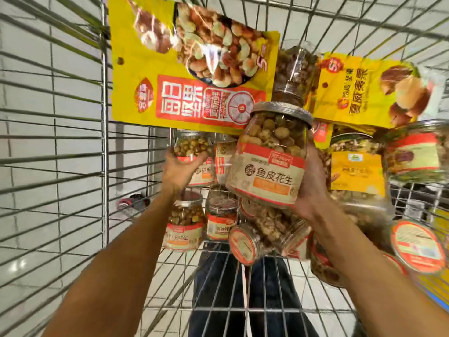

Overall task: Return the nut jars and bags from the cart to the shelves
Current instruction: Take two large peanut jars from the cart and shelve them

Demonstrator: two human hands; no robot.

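I look down into a wire shopping cart (73, 132) holding nut jars and bags. My right hand (309, 186) grips a clear jar of coated peanuts (267, 156) with a silver lid and red-and-cream label, lifted above the pile. My left hand (181, 171) reaches to a similar jar (194, 147) standing at the cart's far end, its fingers curling round the jar's front. A big yellow nut bag (170, 69) leans at the far left and a second yellow bag (364, 93) lies at the far right.
Several more jars lie or stand in the cart, such as one upright (185, 224), one on its side (262, 237) and a wide one (418, 152) at the right. Wire walls close in on all sides. White floor tiles (36, 117) show through the mesh.
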